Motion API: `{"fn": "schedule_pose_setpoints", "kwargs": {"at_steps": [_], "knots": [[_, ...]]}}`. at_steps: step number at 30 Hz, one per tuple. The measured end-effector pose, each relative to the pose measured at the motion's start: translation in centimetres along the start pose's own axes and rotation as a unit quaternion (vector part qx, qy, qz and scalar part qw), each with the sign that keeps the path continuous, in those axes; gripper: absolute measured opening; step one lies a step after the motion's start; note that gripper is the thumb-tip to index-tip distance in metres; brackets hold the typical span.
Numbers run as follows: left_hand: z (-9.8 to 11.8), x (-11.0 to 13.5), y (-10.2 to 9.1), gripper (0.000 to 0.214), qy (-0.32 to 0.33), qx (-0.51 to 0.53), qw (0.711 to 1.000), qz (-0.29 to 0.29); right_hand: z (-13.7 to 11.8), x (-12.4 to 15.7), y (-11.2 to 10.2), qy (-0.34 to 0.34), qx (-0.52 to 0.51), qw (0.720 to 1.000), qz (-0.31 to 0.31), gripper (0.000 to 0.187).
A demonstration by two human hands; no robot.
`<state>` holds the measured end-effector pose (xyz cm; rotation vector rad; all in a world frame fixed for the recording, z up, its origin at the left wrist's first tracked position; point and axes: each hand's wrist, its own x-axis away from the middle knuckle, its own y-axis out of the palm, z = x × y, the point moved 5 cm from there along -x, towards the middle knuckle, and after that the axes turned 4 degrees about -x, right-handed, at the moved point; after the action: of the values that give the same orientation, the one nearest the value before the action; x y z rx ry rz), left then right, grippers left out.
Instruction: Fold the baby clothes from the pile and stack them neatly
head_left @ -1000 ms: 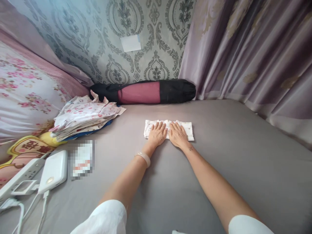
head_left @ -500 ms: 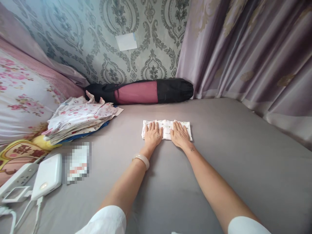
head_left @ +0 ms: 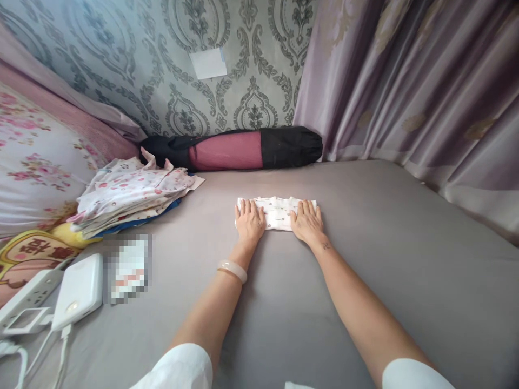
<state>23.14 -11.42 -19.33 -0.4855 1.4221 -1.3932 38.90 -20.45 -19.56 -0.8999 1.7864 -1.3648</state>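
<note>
A white cloth (head_left: 278,213) with a small print lies folded into a flat strip on the grey bed sheet (head_left: 365,232). My left hand (head_left: 249,220) rests palm down on its left end, fingers stretched out. On the right end my right hand (head_left: 307,220) lies flat in the same way, fingers pointing away from me. The cloth's middle shows between the two hands, while both ends are partly covered by them. A pale bangle (head_left: 232,270) circles my left wrist.
Left of the hands is a stack of printed cloths (head_left: 133,189) beside a floral pillow (head_left: 40,167). Nearer me are a white power bank (head_left: 79,292), a power strip (head_left: 34,289) and cables. A black and pink rolled bag (head_left: 227,151) lies along the wall.
My hands have slid apart on the cloth, the left one outward to the left and the right one outward to the right. More of the cloth's middle shows.
</note>
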Motion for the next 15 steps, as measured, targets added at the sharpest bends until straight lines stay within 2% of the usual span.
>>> {"fn": "schedule_pose_setpoints", "kwargs": {"at_steps": [3,8,10,15], "knots": [[-0.3,0.0,0.7,0.058,-0.02,-0.019,0.999,-0.04,0.3,-0.1,0.4,0.013,0.0,1.0,-0.023,0.063],[-0.3,0.0,0.8,0.057,-0.024,-0.017,0.998,-0.05,0.4,-0.1,0.5,0.016,0.0,0.999,-0.037,0.063],[-0.4,-0.1,0.6,0.056,-0.027,-0.01,0.999,-0.04,0.5,-0.2,0.3,0.017,-0.005,0.999,-0.035,0.063],[-1.8,-0.4,-0.5,0.055,-0.021,-0.005,0.999,0.038,2.0,-0.4,-0.4,0.047,-0.008,0.999,0.001,0.063]]}}
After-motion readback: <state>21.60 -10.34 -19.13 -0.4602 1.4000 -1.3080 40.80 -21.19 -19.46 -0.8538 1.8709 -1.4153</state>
